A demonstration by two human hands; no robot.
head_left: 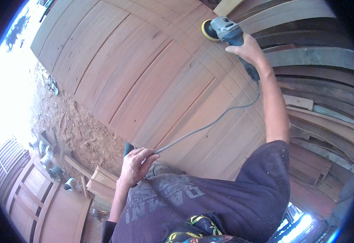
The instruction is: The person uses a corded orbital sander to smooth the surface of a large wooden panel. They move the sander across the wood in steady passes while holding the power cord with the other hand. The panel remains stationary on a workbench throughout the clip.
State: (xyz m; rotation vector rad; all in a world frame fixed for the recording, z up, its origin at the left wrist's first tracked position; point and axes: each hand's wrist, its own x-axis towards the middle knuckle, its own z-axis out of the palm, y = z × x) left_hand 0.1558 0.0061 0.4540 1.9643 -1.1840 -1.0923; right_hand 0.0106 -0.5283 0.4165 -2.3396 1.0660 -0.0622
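My right hand is wrapped round the body of a grey and black angle grinder at the upper right. The tool carries a round pad with a yellow rim, tilted over the far right edge of a large wooden door panel. Whether the pad touches the wood I cannot tell. From the grinder's rear a grey cord curves down across the panel to my left hand. The fingers of that hand are closed on the cord near my waist, at the panel's near edge.
Stacked boards lie along the right side, close to my right arm. Wood shavings cover the ground on the left. Several power tools sit at the lower left by a framed wooden panel. Bright daylight enters at the far left.
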